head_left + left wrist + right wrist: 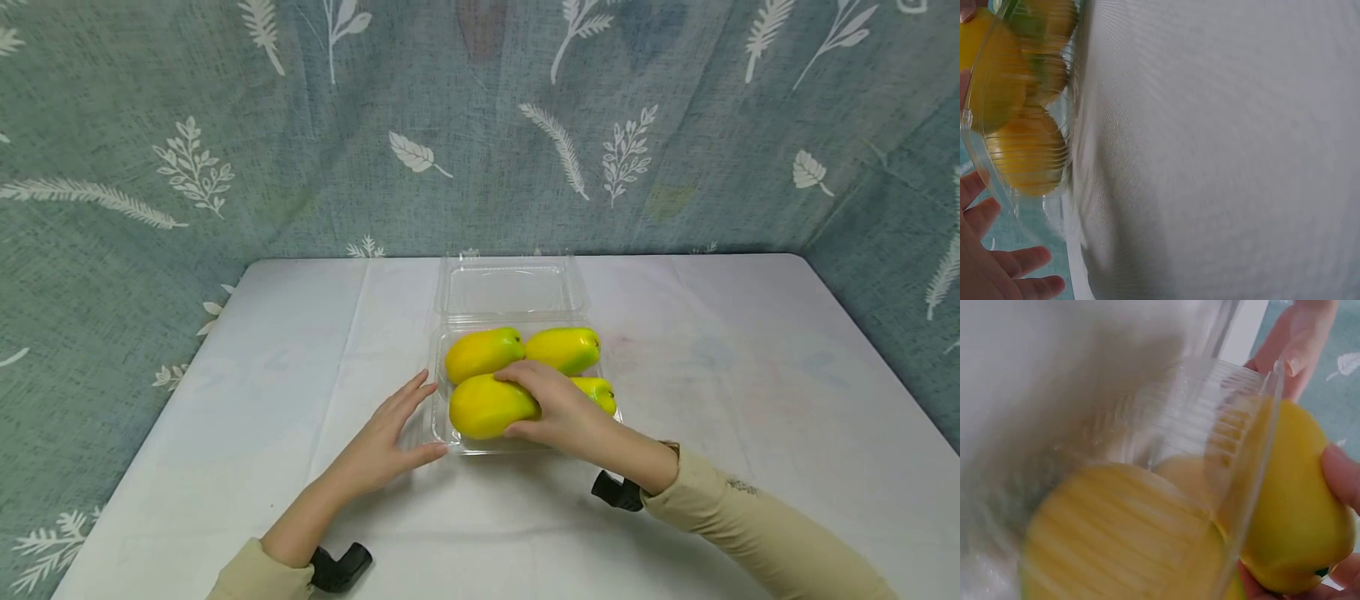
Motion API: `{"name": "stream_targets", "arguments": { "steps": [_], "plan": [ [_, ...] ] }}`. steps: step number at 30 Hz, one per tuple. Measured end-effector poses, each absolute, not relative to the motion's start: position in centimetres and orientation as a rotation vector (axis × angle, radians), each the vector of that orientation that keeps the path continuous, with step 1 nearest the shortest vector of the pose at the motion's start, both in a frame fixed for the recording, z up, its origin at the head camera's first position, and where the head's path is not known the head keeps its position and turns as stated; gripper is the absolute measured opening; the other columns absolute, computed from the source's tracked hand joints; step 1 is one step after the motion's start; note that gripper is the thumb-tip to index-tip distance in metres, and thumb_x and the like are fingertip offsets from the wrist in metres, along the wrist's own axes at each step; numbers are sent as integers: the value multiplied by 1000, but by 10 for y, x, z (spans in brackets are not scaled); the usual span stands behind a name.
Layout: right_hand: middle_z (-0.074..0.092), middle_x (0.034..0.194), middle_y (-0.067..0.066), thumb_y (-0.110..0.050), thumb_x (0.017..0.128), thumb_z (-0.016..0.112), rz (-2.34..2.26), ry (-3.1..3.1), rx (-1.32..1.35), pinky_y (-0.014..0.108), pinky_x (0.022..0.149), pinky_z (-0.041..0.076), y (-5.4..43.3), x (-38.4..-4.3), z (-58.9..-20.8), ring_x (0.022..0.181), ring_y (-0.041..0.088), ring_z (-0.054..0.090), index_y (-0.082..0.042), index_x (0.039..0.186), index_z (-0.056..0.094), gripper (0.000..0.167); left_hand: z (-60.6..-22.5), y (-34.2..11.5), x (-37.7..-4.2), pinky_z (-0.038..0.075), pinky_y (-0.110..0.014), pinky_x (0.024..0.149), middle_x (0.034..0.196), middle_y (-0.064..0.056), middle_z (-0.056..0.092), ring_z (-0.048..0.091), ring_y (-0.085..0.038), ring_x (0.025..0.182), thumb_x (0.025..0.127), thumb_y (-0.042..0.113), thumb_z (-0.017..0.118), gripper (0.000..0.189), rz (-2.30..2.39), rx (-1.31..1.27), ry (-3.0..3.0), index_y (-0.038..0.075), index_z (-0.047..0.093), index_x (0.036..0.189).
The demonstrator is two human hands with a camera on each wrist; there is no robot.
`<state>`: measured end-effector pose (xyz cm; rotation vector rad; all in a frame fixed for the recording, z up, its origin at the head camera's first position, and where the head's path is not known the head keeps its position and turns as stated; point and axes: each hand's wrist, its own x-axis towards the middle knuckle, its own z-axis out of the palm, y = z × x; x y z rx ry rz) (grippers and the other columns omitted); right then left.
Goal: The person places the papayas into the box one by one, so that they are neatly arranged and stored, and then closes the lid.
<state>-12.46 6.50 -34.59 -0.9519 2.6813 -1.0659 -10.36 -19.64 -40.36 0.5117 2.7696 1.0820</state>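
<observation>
A clear plastic clamshell box [480,451] stands on the table with its lid [513,287] folded back flat. My right hand [558,408] grips a yellow mango [487,408] over the front left of the box, thumb on the near side and fingers across the top. In the right wrist view this mango [1297,500] rises above the box rim. Two mangoes [483,354] [564,348] lie in the back row, and another mango [597,392] is partly hidden behind my right hand. My left hand [382,446] is at the box's left side, fingers spread, holding nothing.
A white cloth covers the table [750,375]. Behind it and at both sides hangs a grey-green curtain [480,125] with white leaf prints. Black wrist camera mounts [341,567] [618,490] sit under both wrists.
</observation>
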Motion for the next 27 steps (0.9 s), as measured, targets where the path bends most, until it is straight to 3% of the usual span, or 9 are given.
{"name": "stream_targets", "arguments": {
  "steps": [12,23,27],
  "plan": [
    [48,122,10,-15,74,75,-989,2737,-953,36,95,44,55,-123,-363,110,22,49,-5,123,51,55,-404,-196,-103,23,-62,102,153,2,17,19,-32,137,80,48,65,76,1083,511,2769,17,33,142],
    [49,129,12,-19,77,73,-853,2794,-1023,39,101,38,50,-124,-368,119,26,46,-4,125,50,55,-403,-196,-103,24,-62,102,153,1,17,19,-31,137,80,47,65,77,1091,516,2762,16,33,142],
    [52,126,13,-18,76,74,-782,2847,-1072,46,105,31,49,-125,-370,119,27,47,-4,124,51,55,-403,-196,-103,24,-62,102,153,1,17,19,-31,137,80,47,65,77,1092,517,2763,16,33,142]
  ]
}}
